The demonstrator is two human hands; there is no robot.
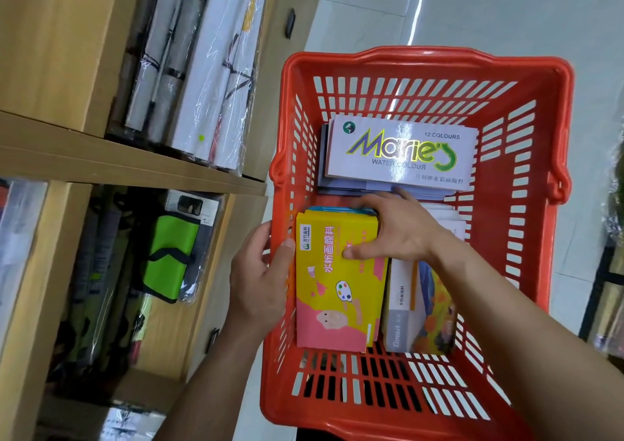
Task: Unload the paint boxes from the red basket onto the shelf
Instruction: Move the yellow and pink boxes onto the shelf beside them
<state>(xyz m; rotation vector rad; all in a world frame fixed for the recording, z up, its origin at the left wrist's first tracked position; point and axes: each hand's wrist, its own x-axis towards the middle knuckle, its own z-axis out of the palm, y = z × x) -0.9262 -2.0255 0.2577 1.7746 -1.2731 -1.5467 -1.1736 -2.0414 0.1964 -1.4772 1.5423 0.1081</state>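
**Right hand on the yellow box, still inside the basket**

The yellow paint box (337,288) lies flat along the left wall of the red basket (429,59), its long side running from the near wall toward the middle. The right hand (395,231) grasps its far end: the fingers (368,202) curl over the far edge and the thumb presses the top face. The left hand (260,272) clasps the basket's left wall, fingers outside and thumb inside, just beside the box's left edge (whether the thumb touches the box, I cannot tell).

Against the far wall lies a white Marie's water colour box (401,153) on top of others. A grey and orange box (418,312) lies just right of the yellow one. The wooden shelf (101,160) stands left of the basket, holding plastic-wrapped goods and a green pouch (172,255).
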